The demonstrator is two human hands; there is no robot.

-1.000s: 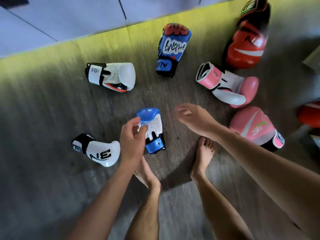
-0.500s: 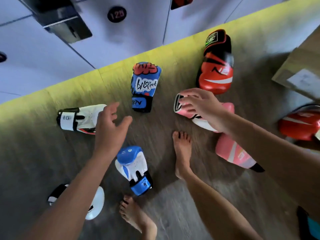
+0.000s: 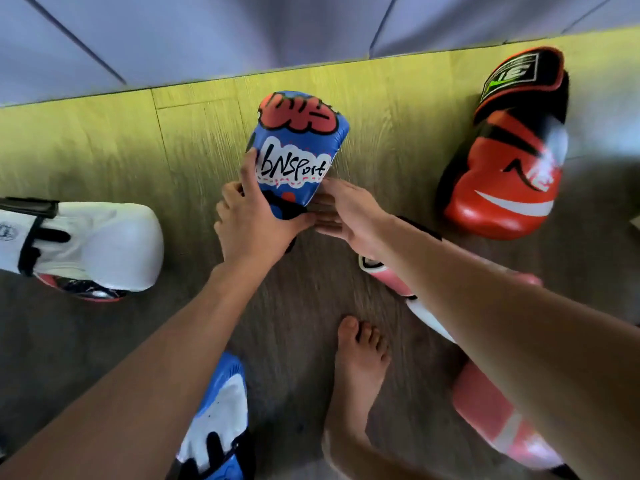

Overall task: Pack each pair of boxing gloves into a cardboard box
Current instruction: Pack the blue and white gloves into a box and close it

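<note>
A blue glove with a red graffiti print and the word "bNSport" point(image 3: 297, 147) lies on the wooden floor at the centre. My left hand point(image 3: 254, 221) grips its cuff end, thumb across the bottom and fingers up its left side. My right hand point(image 3: 348, 211) reaches in from the right with fingers straight, touching the glove's lower right edge. A second blue and white glove point(image 3: 218, 417) lies under my left forearm at the bottom. No cardboard box is in view.
A white glove with a black strap point(image 3: 97, 249) lies at the left. A red and black glove point(image 3: 509, 174) lies at the right. Two pink gloves point(image 3: 498, 431) sit under my right forearm. My bare foot point(image 3: 358, 362) stands between them. A grey wall runs along the top.
Both hands moved forward to the graffiti-print blue glove. My left hand left the blue and white glove and took hold of this one; my right hand came off the pink glove.
</note>
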